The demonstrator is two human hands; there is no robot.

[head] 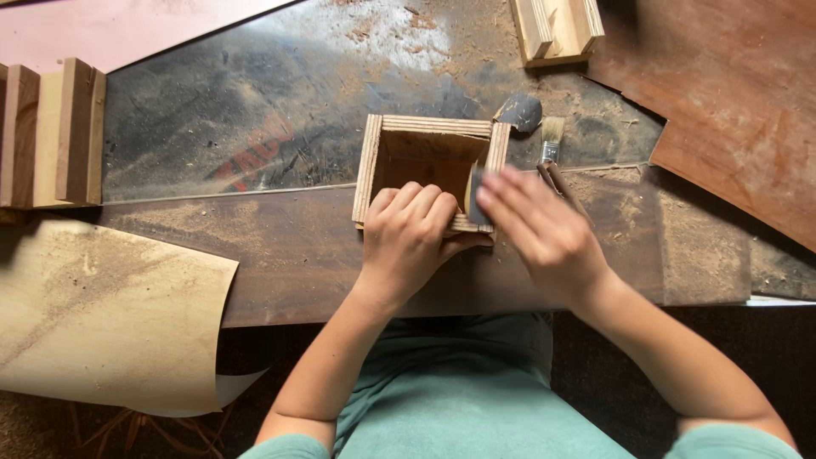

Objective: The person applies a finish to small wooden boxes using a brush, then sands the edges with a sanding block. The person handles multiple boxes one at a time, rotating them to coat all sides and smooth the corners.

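The left hand is clamped over the near wall of an open plywood box on the dusty surface, while the right hand, blurred, presses a dark sandpaper piece against the box's right corner, a small brush lying just beyond it.

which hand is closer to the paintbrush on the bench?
Right. The right hand lies just beside the paintbrush, partly covering its handle. The left hand grips the near wall of the plywood box, further left of the brush.
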